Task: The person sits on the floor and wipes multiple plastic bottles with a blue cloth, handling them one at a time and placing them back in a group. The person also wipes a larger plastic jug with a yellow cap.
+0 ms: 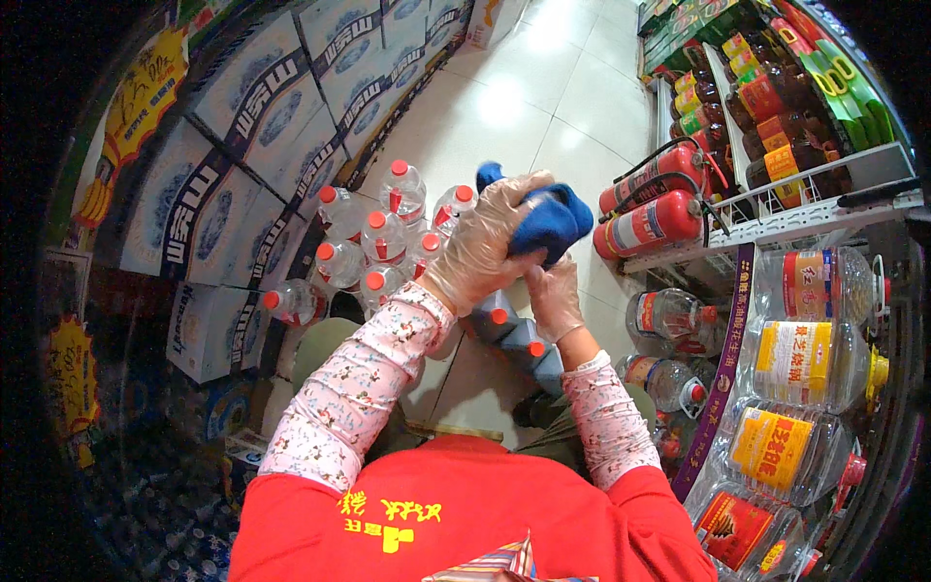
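Note:
My left hand [480, 244], in a clear plastic glove, grips a bunched blue cloth [549, 222] in front of my body. Just below the cloth, my right hand [556, 298] is gloved too. Its fingers curl against the cloth's lower edge, and whatever lies inside them is hidden. Clear plastic bottles [384, 236] with red caps stand grouped on the floor beyond my left forearm. One more capped bottle [294, 302] is set apart to the left. Several greyish bottles with red caps [520, 335] are on the floor under my hands, partly covered by them.
Printed cartons [269, 109] are stacked along the left. At right, two red fire extinguishers [647, 225] are beside a metal shelf [807, 211] with dark bottles. Large clear jugs [796, 364] line the lower right shelf. Pale floor tiles [574, 87] run ahead.

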`<move>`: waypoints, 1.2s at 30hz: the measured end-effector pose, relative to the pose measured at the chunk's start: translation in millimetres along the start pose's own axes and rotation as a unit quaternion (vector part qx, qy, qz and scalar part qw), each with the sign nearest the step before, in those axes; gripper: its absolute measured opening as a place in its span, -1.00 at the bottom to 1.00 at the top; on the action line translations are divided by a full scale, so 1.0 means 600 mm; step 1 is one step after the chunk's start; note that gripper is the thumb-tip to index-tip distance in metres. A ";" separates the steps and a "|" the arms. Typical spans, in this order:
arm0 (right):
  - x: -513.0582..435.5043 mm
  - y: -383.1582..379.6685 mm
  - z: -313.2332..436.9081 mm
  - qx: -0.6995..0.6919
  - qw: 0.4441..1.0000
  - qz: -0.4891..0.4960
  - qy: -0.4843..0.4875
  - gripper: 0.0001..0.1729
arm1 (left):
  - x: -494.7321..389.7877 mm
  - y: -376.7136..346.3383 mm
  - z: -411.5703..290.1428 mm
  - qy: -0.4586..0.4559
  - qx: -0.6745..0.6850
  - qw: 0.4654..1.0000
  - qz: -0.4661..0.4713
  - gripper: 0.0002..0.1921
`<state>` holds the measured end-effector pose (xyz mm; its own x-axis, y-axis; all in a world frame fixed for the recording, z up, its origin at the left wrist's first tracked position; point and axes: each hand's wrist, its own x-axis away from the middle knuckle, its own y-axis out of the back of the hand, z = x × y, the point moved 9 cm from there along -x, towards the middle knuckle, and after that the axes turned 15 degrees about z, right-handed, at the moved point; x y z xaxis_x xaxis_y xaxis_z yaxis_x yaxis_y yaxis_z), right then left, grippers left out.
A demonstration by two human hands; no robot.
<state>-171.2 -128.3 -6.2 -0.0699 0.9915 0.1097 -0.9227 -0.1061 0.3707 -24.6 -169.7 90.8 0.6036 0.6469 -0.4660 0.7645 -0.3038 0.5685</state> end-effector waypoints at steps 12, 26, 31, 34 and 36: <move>-0.001 0.031 -0.038 -0.004 0.999 -0.042 -0.001 -0.71 | 0.062 -0.079 0.147 0.272 0.162 0.948 -0.032 -0.76; -0.010 0.029 -0.076 -0.017 0.999 -0.035 -0.007 -0.70 | 0.057 -0.083 0.107 0.181 0.105 0.973 -0.100 -0.49; 0.001 0.029 -0.038 -0.008 0.999 -0.033 -0.022 -0.69 | 0.088 -0.093 0.198 0.416 0.111 0.903 -0.002 -0.62; -0.001 0.021 -0.048 -0.018 0.999 -0.031 -0.021 -0.67 | 0.073 -0.071 0.146 0.286 0.139 0.940 -0.124 -0.70; -0.012 0.022 -0.064 0.013 1.000 -0.025 0.000 -0.64 | 0.055 -0.049 0.083 0.172 0.153 0.961 -0.156 -0.71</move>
<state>-197.5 -134.2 -37.6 -0.0237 0.9956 0.0904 -0.9147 -0.0580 0.4000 -15.7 -174.1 25.2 0.2640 0.9167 -0.3000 0.9585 -0.2145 0.1880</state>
